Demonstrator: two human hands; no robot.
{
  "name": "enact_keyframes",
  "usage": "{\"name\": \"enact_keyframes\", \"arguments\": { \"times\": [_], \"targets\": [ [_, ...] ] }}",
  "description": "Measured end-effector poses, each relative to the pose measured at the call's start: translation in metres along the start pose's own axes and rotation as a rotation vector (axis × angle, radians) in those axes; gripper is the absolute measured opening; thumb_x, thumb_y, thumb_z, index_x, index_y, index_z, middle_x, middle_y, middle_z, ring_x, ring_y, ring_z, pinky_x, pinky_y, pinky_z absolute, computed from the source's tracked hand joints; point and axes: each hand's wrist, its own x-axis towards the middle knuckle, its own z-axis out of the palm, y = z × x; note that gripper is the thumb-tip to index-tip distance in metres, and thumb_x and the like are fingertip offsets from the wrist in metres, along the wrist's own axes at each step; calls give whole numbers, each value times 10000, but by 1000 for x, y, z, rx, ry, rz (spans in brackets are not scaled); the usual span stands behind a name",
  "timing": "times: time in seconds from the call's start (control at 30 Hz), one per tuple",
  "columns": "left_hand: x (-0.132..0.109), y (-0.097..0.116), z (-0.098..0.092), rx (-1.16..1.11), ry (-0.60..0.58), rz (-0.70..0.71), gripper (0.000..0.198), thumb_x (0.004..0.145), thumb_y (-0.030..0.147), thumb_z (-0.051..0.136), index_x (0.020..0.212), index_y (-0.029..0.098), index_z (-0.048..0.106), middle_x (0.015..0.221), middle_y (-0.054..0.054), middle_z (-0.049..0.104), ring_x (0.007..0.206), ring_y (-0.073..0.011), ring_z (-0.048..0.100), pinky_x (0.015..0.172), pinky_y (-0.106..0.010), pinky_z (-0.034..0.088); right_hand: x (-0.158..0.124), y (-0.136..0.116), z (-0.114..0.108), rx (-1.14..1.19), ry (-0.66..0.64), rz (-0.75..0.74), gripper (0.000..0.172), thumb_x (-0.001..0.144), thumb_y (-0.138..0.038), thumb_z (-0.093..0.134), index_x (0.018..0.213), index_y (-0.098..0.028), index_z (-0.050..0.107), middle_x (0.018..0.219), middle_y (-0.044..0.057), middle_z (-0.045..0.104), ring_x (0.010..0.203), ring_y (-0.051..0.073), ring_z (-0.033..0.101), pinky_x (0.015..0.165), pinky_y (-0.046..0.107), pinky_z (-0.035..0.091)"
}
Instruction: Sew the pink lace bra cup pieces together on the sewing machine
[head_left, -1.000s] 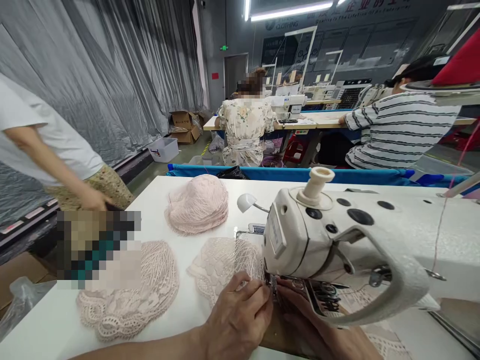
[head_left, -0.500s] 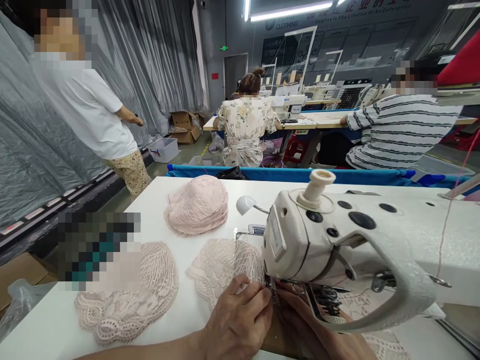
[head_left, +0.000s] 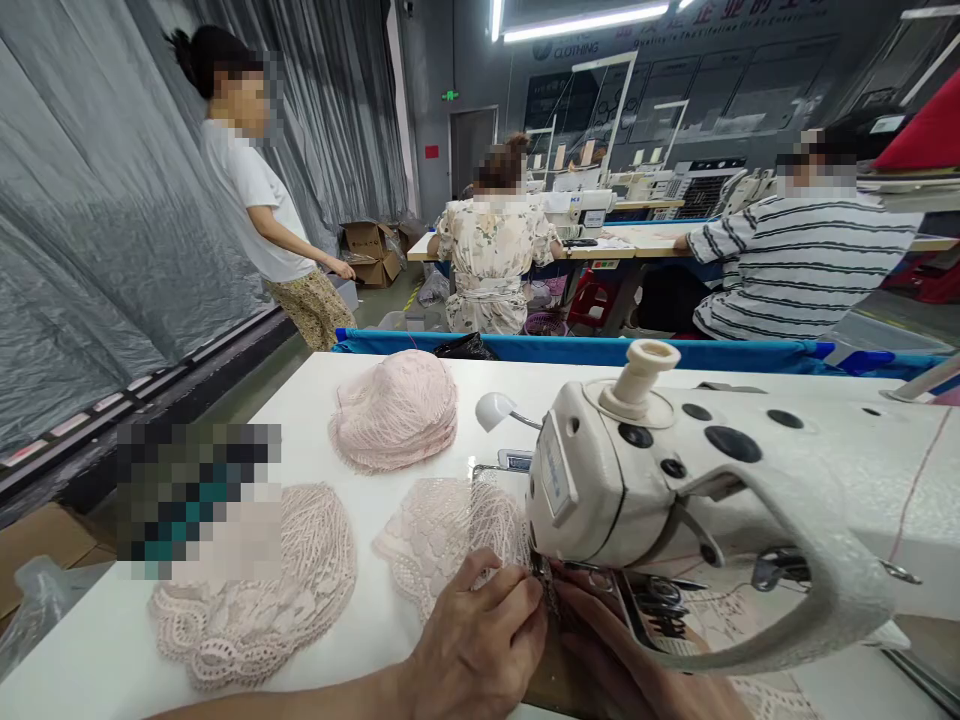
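Note:
A pale pink lace piece (head_left: 431, 525) lies flat on the sewing table, its right edge under the head of a white sewing machine (head_left: 592, 470). My left hand (head_left: 480, 630) is closed on that edge beside the needle area, with the thumb and fingers bunched together. Close against it from the right, my right hand (head_left: 607, 630) has its fingertips pinched at the same edge. The machine's head and guard cover part of that hand. More lace (head_left: 772, 695) shows below the machine at the right. The needle itself is hidden.
A stack of pink lace cups (head_left: 394, 410) sits behind, and a pile of lace pieces (head_left: 262, 590) lies at the left. A blue cloth trough (head_left: 600, 350) runs along the table's far edge. One person (head_left: 262, 200) stands at left; two others sit ahead.
The standing person at the left has moved farther off and to the right. The machine appears shifted very slightly right in view. My hands have hardly moved.

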Motion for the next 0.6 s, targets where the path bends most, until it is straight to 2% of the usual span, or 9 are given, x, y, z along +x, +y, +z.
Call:
{"name": "enact_keyframes", "arguments": {
  "times": [0.13,0.23,0.37,0.5,0.6],
  "targets": [
    [-1,0,-1,-41,-23,-32,49,854,102,520,862,129,560,853,-18,618,807,-122,556,813,-304,426,-1,2,5,-77,1,-37,329,897,-278,448,1197,-208,566,1149,88,650,990,218,643,786,313,553],
    [-1,1,-5,-101,-79,-63,83,834,145,573,912,125,555,892,-25,627,849,-132,562,832,-317,414,0,3,9,-94,34,-64,313,899,-266,441,1162,-196,594,1127,90,660,966,218,652,761,309,561],
    [-1,1,-6,-128,-42,-64,78,829,149,582,895,110,565,911,-36,636,851,-138,568,829,-322,399,-4,4,19,-125,77,-41,333,921,-327,393,1133,-202,617,1076,94,678,914,235,664,713,346,572],
    [-1,0,-3,-123,-35,-61,93,833,150,584,909,97,574,930,-41,640,876,-142,566,847,-326,389,-8,5,26,-138,157,-13,371,944,-328,314,1116,-204,619,1074,83,678,946,229,647,723,337,565],
    [-2,0,-2,-111,-37,-56,105,840,145,577,932,93,576,940,-43,641,885,-144,561,868,-330,385,-6,4,19,-127,99,-33,327,928,-318,379,1132,-206,608,1113,79,664,992,220,629,755,312,555]
  ]
}}
